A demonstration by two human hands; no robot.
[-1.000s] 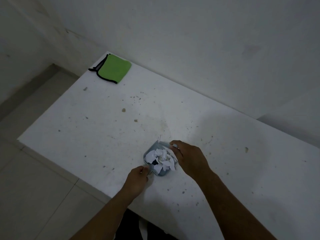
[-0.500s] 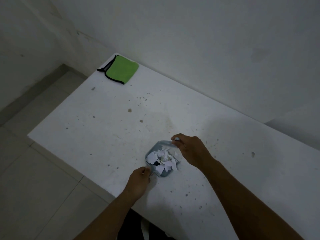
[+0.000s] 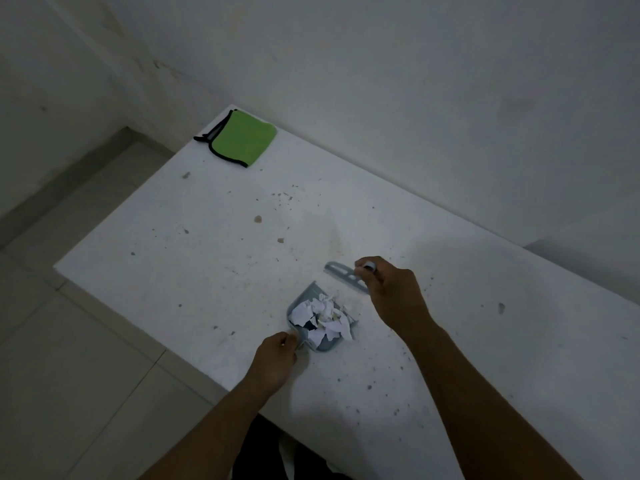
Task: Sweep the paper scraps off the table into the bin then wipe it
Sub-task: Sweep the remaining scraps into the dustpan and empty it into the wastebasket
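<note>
I can't read any words, numbers or signs here. The little gray dustpan (image 3: pixel 311 327) I hold has no label I can see, and the green cloth (image 3: pixel 244 142) has none either.

One small grey plastic dustpan (image 3: pixel 313 318) holds a heap of torn white paper scraps (image 3: pixel 323 317), too jumbled to count. One grey hand brush (image 3: pixel 344 276), one green black-edged cloth (image 3: pixel 242 140) and two hands complete the tally.

Dustpan (image 3: pixel 304 308) handle hidden in left hand (image 3: pixel 275 358); right hand (image 3: pixel 391 296) covers brush (image 3: pixel 343 276) handle; table (image 3: pixel 519 341) cut off right; specks unidentifiable.
</note>
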